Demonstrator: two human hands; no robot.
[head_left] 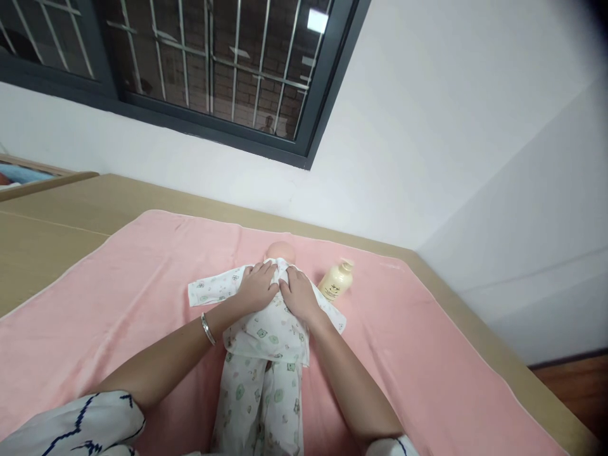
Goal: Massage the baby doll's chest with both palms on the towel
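Note:
A baby doll (268, 335) in a white long-sleeved top and trousers with small green prints lies stretched out on a pink blanket (142, 278). Its bald head (280, 251) points toward the wall, and I cannot tell which way it faces. My left hand (259, 286) rests flat on the upper left part of the top, fingers extended. Beside it, my right hand (299, 292) lies flat on the upper right part, thumb close to the other thumb. A pale yellow pump bottle (336, 280) is just right of my right hand, tilted in view.
The blanket covers a wooden surface (114, 196) that runs up to a white wall (380, 158). Above it is a dark-framed window (204, 69) with metal bars. A wooden edge (47, 185) with blue cloth behind it shows at the far left.

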